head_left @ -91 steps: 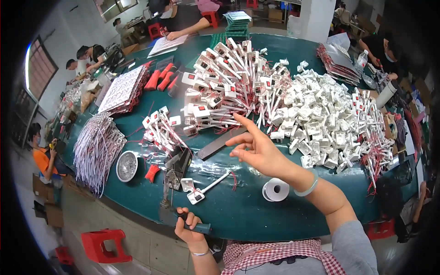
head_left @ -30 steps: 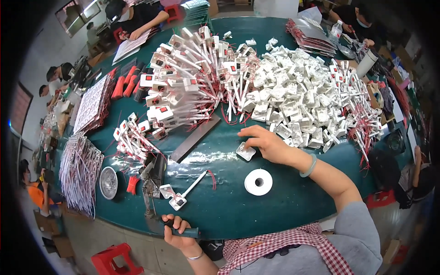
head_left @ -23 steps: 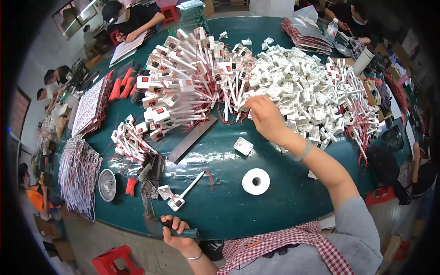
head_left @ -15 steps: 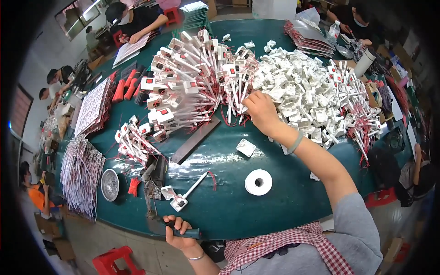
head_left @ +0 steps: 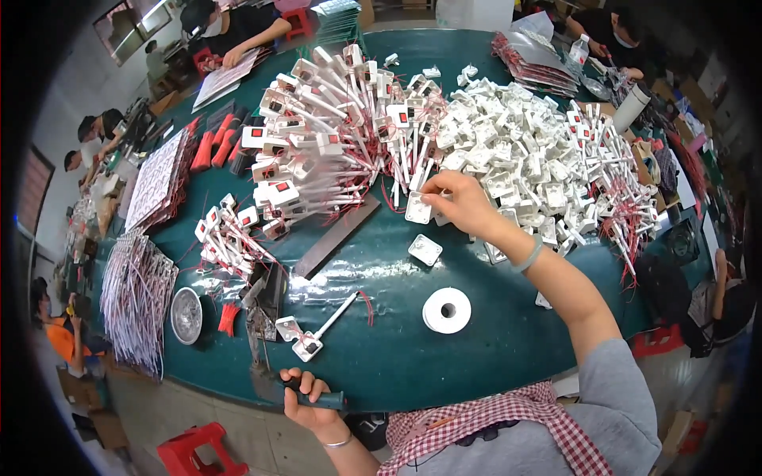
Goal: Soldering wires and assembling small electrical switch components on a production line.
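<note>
My right hand pinches a small white plastic cover at the left edge of a big pile of similar white plastic pieces. Just below it lies a single white cover on the green table. My left hand, at the table's front edge, is wrapped round a dark cylindrical tool handle; its working end cannot be made out. Beyond this hand lies an opened white switch box with a white tube and red wire. A metal fixture stands left of that box.
White tubes with red switches are heaped at the back centre. A grey metal bar and a white roll lie on the table. A metal bowl sits at the left; a red stool stands below. Other people work around.
My right hand has drawn back slightly toward me and to the right, and a white cover now shows between its fingers. My left hand stays on the tool handle.
</note>
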Available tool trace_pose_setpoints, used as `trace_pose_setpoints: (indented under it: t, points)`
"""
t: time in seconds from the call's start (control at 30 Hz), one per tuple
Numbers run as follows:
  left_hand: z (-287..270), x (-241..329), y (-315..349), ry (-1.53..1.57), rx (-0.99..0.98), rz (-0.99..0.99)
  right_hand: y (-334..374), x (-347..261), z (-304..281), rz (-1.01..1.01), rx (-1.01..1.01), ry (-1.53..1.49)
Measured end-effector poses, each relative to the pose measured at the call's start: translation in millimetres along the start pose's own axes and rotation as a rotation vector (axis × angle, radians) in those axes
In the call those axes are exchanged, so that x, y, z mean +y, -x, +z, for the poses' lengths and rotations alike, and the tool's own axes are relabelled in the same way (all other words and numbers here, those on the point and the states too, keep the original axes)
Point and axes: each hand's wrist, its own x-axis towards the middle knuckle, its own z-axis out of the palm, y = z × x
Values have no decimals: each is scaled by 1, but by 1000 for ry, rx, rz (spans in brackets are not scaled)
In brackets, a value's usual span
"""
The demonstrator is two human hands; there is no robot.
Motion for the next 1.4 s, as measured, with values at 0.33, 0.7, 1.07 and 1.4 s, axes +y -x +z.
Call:
trace_pose_setpoints:
  t: [0.33,0.7,1.07,1.4]
  points:
    - [-2,1,0,11,-7,-6,5,1,-6,-149,112,140]
    - [1,1,-1,14,-11,-10,36,-7,-2,-307,121,370]
    - [2,0,-3,36,-31,-34,60,-26,17,-53,-171,165]
    - [4,2,0,2,11,0,103,-70,-21,245,-121,-334]
